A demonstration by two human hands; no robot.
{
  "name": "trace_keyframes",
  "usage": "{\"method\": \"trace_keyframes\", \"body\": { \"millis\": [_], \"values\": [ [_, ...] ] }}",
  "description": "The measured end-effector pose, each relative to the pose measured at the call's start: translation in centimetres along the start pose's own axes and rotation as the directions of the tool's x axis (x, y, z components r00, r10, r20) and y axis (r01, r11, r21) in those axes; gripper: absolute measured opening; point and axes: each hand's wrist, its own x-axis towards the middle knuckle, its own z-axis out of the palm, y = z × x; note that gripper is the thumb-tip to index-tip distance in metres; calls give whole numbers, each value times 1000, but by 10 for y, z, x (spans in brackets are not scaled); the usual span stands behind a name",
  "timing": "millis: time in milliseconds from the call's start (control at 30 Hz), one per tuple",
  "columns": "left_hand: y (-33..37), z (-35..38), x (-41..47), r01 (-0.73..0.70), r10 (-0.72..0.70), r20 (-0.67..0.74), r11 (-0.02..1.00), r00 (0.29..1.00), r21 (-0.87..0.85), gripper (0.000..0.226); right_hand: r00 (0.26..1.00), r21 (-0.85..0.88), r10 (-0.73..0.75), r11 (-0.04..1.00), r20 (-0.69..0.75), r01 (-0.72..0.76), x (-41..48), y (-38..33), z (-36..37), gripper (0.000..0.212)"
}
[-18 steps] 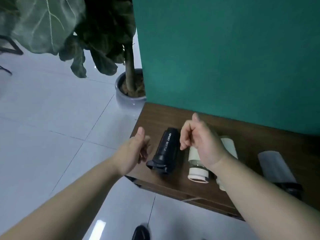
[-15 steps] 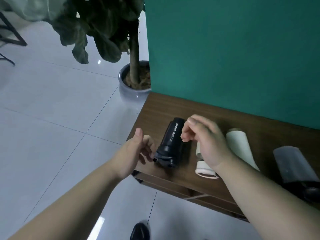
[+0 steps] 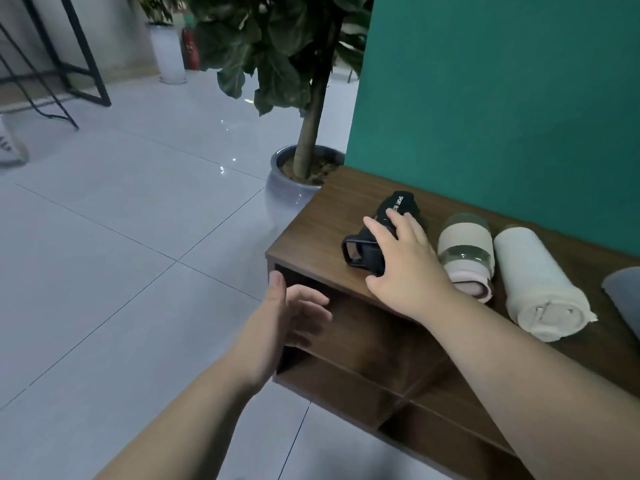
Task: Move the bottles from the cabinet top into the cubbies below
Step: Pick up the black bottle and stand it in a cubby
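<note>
Green wall (image 3: 502,98) stood behind everything, pale tiled floor (image 3: 121,237) ran to your left. The brown wooden cabinet (image 3: 311,230) sat against the wall, open cubbies (image 3: 363,327) under its top, dark inside, contents not readable. A potted fiddle-leaf plant (image 3: 277,46) in a grey pot (image 3: 287,188) stood just beside the cabinet's far left corner.

All bottles lay on their sides on the cabinet top, side by side. From the left: black sport bottle (image 3: 391,216) with white lettering and a loop handle at the near end; a bottle with a pinkish sleeve and clear middle band (image 3: 465,251) just beside it; a cream-white bottle (image 3: 533,285) next; at the right frame edge a grey one (image 3: 623,292), mostly cut off.

Your right hand (image 3: 405,268) lay over the near half of the black sport bottle, fingers (image 3: 374,226) spread and draped across its body, thumb low by the cabinet's front edge. Contact yes, but you had not closed a full grip; the bottle rested on the top.

Your left hand (image 3: 287,320) hovered in front of the upper left cubby, palm turned right, fingers loosely spread, holding nothing, apart from the bottle.
</note>
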Motion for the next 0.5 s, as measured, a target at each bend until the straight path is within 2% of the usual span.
{"method": "trace_keyframes", "body": {
  "millis": [167,233,300,400,433,500],
  "values": [
    [-48,4,-36,17,-29,-79,990,996,-142,92,994,-253,-51,967,-95,26,2,-3,11,77],
    [-64,5,-44,35,-51,-100,987,994,-158,95,985,-373,-121,926,-126,66,-5,-7,11,72],
    [-76,1,-42,71,-84,-100,989,991,-126,89,969,-418,-197,901,-146,120,-17,-16,10,65],
    [-84,-9,-41,101,-117,-124,986,985,-130,82,951,-325,-274,921,-142,216,-42,-47,5,57],
    [-87,-14,-40,99,-118,-152,987,981,-127,72,951,-252,-268,941,-152,225,-51,-61,2,56],
    [-93,-24,-40,47,-54,-198,998,979,-39,36,947,-112,-251,966,-200,233,-70,-87,0,58]
  ]
}}
